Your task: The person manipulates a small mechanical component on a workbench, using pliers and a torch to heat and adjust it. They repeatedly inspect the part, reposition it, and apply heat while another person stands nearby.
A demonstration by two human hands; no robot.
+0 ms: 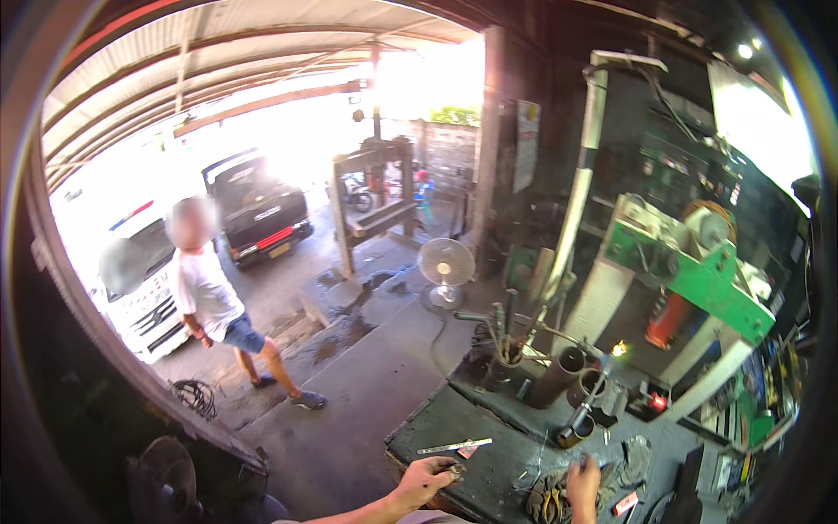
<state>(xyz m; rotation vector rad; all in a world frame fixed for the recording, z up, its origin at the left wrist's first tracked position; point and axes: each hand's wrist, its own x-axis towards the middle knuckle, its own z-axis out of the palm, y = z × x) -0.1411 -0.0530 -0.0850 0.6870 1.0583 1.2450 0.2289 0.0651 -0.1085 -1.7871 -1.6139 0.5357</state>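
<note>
Beside right hand (583,484), probably pliers (551,499)

Small dark piece (456,471) in the left hand (422,483), yellow-handled pliers (548,507) just beside the right hand (584,483)

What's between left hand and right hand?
Head view: a stretch of dark bench top, then yellow-handled pliers, nearer the right hand than the left hand.

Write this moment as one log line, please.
left hand: at bench edge, grip unclear; right hand: beside yellow-handled pliers, grip unclear; torch: flame at tip; floor fan: beyond bench
</note>
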